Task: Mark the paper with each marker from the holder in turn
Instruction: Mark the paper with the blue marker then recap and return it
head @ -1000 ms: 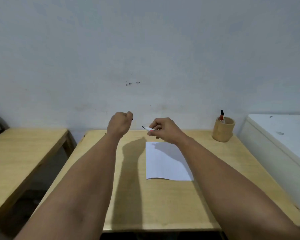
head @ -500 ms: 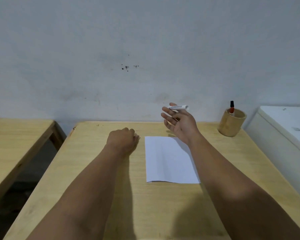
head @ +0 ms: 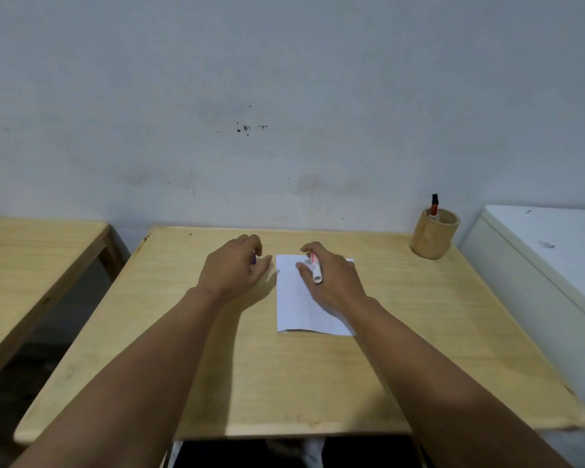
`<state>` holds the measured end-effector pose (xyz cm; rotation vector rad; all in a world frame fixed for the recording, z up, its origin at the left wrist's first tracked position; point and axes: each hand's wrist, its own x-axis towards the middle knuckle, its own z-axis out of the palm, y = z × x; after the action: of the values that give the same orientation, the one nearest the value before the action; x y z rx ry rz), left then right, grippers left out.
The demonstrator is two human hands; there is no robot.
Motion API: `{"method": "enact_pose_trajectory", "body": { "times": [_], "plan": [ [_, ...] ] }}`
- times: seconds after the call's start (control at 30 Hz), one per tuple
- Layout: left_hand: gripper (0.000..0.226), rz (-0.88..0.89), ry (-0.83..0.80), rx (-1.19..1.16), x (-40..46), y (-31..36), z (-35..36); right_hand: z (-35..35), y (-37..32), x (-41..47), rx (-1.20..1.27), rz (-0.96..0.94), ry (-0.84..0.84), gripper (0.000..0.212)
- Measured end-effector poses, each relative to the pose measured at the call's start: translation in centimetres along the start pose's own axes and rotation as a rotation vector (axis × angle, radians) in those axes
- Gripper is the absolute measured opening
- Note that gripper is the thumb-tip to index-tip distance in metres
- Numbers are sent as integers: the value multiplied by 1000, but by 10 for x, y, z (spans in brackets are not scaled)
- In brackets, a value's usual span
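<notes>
A white sheet of paper (head: 293, 298) lies in the middle of the wooden table (head: 284, 383). My right hand (head: 331, 282) rests on the paper's upper part, shut on a white marker (head: 315, 270) with a red label, its tip pointing down and away from me. To the left of the paper, my left hand (head: 233, 268) sits on the table with the fingers curled around a small purple piece (head: 254, 260), apparently the marker's cap. A round wooden holder (head: 434, 238) stands at the table's back right corner with one red-and-black marker (head: 434, 206) upright in it.
A grey wall rises directly behind the table. A second wooden table (head: 31, 258) stands to the left across a gap. A white cabinet (head: 547, 265) is close against the table's right side.
My right hand turned over from a raised, palm-up pose and came down onto the paper with the marker. My left hand stayed on the table, shifting slightly toward the paper.
</notes>
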<state>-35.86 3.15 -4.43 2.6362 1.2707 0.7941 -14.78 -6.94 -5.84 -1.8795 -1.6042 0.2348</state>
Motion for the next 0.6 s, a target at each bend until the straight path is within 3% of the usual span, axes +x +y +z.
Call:
{"method": "enact_pose_trajectory", "body": {
  "times": [0.07,0.13,0.27,0.43,0.5,0.6],
  "plan": [
    [23,67,-25,-94,-19,9,1,13,7,-11,-161,3,-131,49],
    [39,115,-92,-107,-37,14,7,22,14,-17,-207,20,-200,56],
    [84,123,-372,-46,-53,11,18,22,15,-19,-205,20,-182,58],
    [96,119,-448,30,-56,6,22,23,19,-17,-186,29,-184,59],
    [95,116,-436,34,-56,6,22,17,13,-15,-174,24,-143,57],
    [94,121,-406,38,-56,6,23,9,-1,-7,68,53,109,50]
  ]
}}
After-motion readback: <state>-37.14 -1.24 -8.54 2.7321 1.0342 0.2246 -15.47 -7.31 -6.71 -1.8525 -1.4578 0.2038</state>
